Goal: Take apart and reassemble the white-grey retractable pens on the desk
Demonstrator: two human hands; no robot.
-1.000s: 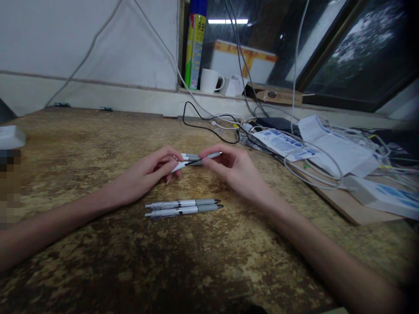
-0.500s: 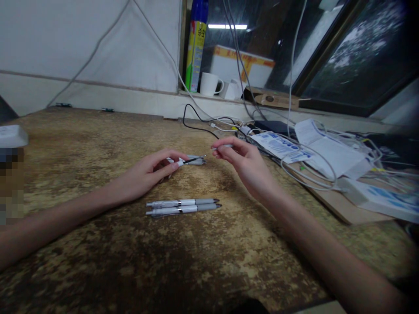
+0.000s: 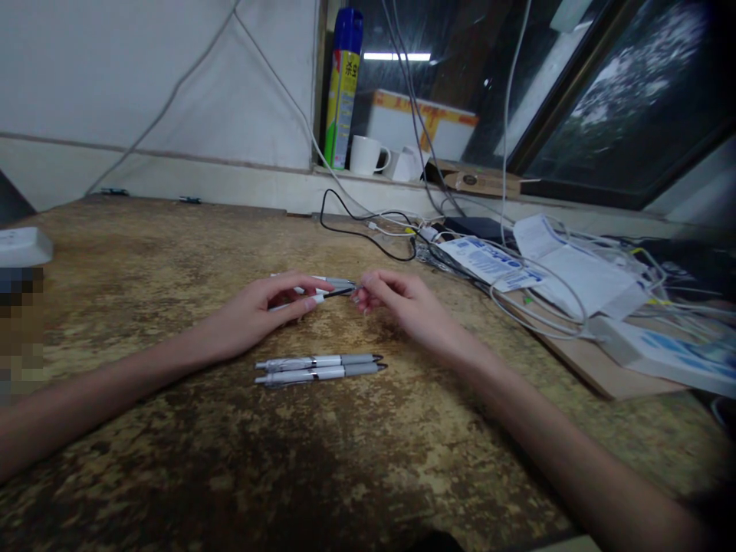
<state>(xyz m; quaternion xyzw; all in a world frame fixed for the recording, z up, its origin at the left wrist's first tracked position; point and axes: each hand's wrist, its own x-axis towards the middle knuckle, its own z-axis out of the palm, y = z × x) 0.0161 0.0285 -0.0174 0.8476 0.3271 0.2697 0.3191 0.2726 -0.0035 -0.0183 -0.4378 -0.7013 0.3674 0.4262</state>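
My left grip (image 3: 270, 301) pinches a white plastic pen barrel (image 3: 320, 297), its slim black refill (image 3: 338, 292) pointing right toward my right grip (image 3: 357, 294), too blurred to tell whether closed on anything. Beyond lies white-and-grey penwork (image 3: 338, 283); nearer, two white-and-grey clip pens (image 3: 327, 373) share the worn brown wooden surface (image 3: 322, 468).

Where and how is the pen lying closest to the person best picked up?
Probably pinch the closest pen by its grey section, coming down from above and the near side: it lies flat, with another pen close along its far side.
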